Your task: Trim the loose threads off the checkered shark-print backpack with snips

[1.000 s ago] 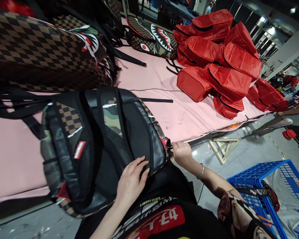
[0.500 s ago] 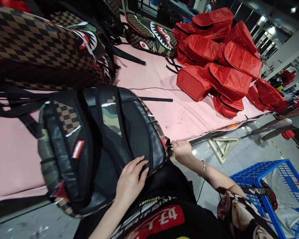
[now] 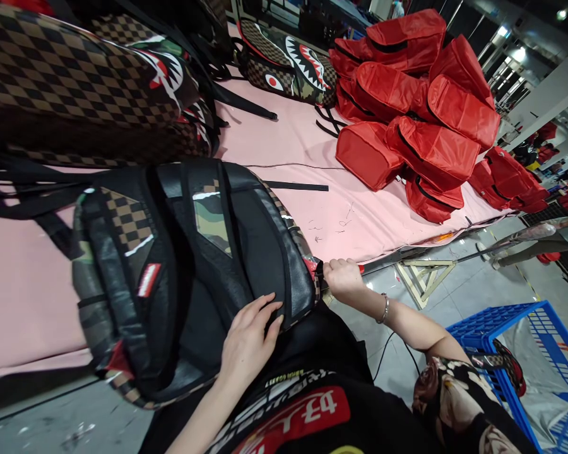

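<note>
left hand [image 3: 250,337]: flat on backpack [image 3: 260,246]
right hand [image 3: 344,277]: curled closed, contents hidden
backpack: overhangs table [image 3: 284,139]; hard tug could slip it

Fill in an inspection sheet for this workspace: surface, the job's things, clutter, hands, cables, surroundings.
Surface: pink table covering, slightly creased, with pen marks near its front edge.
Job's things: black backpack with checkered and camouflage panels, lying straps up, overhanging the table's front edge.
Clutter: piled red bags, checkered bags with shark-face graphics, and a loose-ended black strap beyond the backpack.
Hands: left hand resting open on the backpack; right hand closed at its edge, seemingly on a red-tipped item, mostly hidden.
Cables: thin black cord beside the person; ends not traceable.
Surroundings: tiled floor, blue crate, another person's leg at right.
</note>
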`<move>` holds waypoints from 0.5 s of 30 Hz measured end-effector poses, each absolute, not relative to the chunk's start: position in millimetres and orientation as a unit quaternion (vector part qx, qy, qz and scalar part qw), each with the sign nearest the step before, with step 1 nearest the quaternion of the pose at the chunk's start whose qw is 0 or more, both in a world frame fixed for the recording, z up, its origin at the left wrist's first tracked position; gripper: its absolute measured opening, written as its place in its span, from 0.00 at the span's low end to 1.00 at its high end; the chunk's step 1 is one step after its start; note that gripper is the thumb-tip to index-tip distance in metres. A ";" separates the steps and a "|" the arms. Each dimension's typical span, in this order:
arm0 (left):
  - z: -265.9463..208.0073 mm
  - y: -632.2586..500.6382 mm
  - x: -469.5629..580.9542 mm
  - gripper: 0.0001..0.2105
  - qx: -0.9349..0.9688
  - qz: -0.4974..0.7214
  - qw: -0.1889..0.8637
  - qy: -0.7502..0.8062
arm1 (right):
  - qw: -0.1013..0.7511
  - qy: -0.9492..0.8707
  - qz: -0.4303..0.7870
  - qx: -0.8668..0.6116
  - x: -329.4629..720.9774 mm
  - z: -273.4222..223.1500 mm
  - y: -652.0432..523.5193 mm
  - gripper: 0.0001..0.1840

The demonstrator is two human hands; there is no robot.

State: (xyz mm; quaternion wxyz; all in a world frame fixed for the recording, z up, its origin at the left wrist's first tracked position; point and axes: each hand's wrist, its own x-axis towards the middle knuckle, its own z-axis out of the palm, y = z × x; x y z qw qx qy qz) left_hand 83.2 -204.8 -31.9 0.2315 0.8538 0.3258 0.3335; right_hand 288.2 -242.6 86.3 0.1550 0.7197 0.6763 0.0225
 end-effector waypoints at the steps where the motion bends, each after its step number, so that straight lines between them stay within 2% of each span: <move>1: -32.2 -204.7 83.4 0.16 0.854 0.333 0.231 0.326 | 0.160 0.688 0.019 0.708 291.2 89.7 -239.4 0.12; 7: -31.5 -204.9 83.1 0.16 0.857 0.336 0.223 0.321 | 0.183 0.746 -0.018 0.640 315.3 99.4 -221.3 0.11; 15: -29.2 -205.4 82.8 0.16 0.857 0.333 0.223 0.323 | 0.141 0.771 -0.049 0.619 333.9 92.8 -213.6 0.11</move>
